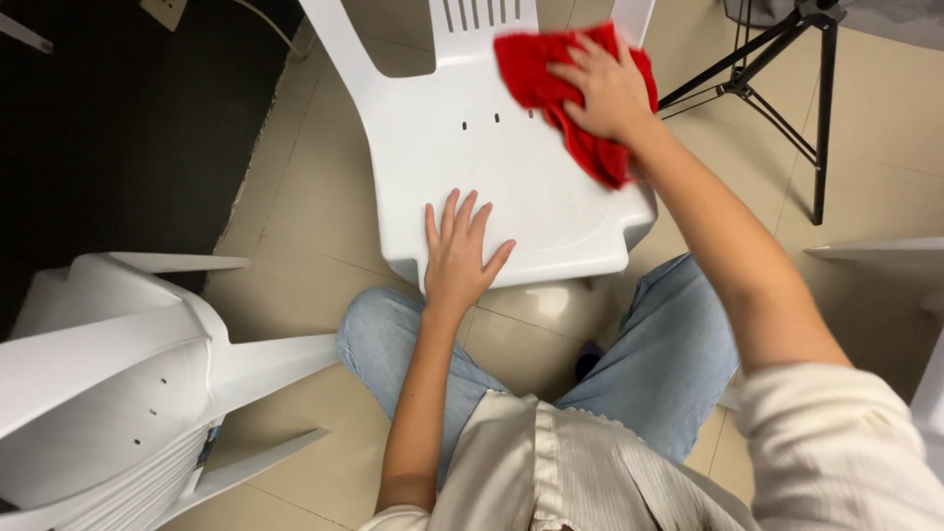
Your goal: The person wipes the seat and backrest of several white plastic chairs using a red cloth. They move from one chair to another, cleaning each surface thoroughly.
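A white plastic chair stands on the tiled floor right in front of the person. The right hand presses a red cloth down on the seat, near the chair's back — fingers spread over the cloth, holding it. The left hand lies flat on the front edge of the seat, fingers wide, holding nothing. Another white chair lies tipped over at the left. A black tripod stands just beside the chair at the top right.
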